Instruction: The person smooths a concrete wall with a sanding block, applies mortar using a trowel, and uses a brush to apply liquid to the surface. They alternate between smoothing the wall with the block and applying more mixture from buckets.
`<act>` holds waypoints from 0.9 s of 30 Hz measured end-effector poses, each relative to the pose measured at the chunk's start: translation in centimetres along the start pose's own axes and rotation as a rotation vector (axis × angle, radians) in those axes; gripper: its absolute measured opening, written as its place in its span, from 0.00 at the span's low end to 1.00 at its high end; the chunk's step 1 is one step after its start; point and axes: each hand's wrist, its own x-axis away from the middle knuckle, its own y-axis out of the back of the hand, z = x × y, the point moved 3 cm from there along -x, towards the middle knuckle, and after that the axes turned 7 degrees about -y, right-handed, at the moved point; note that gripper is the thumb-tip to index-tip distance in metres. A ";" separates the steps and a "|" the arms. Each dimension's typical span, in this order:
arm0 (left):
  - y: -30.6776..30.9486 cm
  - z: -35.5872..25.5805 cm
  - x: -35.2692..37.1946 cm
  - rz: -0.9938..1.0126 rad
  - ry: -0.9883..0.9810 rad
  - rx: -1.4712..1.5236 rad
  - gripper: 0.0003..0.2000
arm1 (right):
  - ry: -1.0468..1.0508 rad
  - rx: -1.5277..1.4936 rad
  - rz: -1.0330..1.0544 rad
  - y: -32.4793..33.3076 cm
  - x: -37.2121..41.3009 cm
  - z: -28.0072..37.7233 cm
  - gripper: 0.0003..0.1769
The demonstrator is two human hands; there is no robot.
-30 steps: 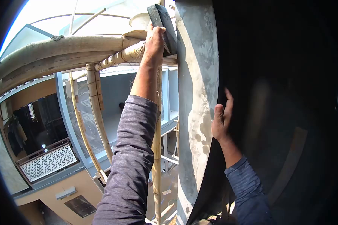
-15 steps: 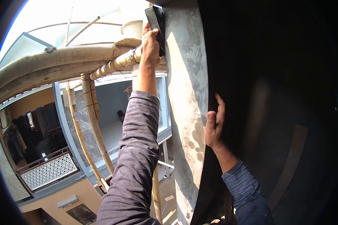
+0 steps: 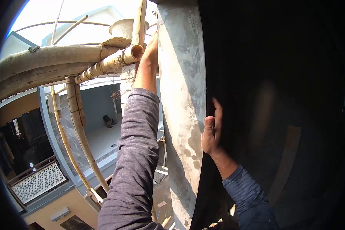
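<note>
A tall grey cement column (image 3: 180, 96) stands in front of me, its face mottled with darker damp patches. My left hand (image 3: 151, 50) reaches up along the column's left side; its fingers are mostly hidden past that edge. The dark rectangular block, like a plastering float, that it gripped half a second ago is now out of sight behind the column. My right hand (image 3: 211, 132) is open at the column's right edge, thumb up and fingers extended, with the palm side against or very near the edge. It holds nothing.
Bamboo scaffold poles (image 3: 50, 57) are lashed together at the left, with one cut pole end (image 3: 137, 51) near my left wrist. A pale bucket (image 3: 122, 27) stands above them. Across the gap is a house with a white lattice railing (image 3: 38, 182). Deep shadow fills the right side.
My left hand has slipped further behind the column's left edge, and the dark block has gone out of view. The view has shifted slightly; my right hand keeps its place at the right edge.
</note>
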 end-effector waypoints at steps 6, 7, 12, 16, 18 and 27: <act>1.8 3.8 -2.6 -0.030 -0.248 -0.192 0.25 | -0.064 -0.045 0.008 0.0 0.2 0.0 0.44; 1.7 3.2 -2.9 -0.090 -0.331 -0.022 0.25 | -0.082 -0.026 0.005 0.0 0.2 -0.1 0.44; 1.2 1.5 -4.7 -0.034 -0.530 0.367 0.27 | -0.068 -0.032 -0.006 0.0 0.1 0.3 0.43; 0.3 0.4 -5.0 0.123 -0.508 0.393 0.27 | -0.059 -0.033 0.009 0.1 0.0 0.2 0.42; 0.5 0.7 -5.2 0.136 -0.487 0.382 0.27 | -0.076 -0.044 0.016 0.0 0.2 0.4 0.41; 0.7 3.5 -5.1 -0.004 -0.085 -0.081 0.23 | -0.111 -0.052 0.026 -0.1 0.1 0.5 0.40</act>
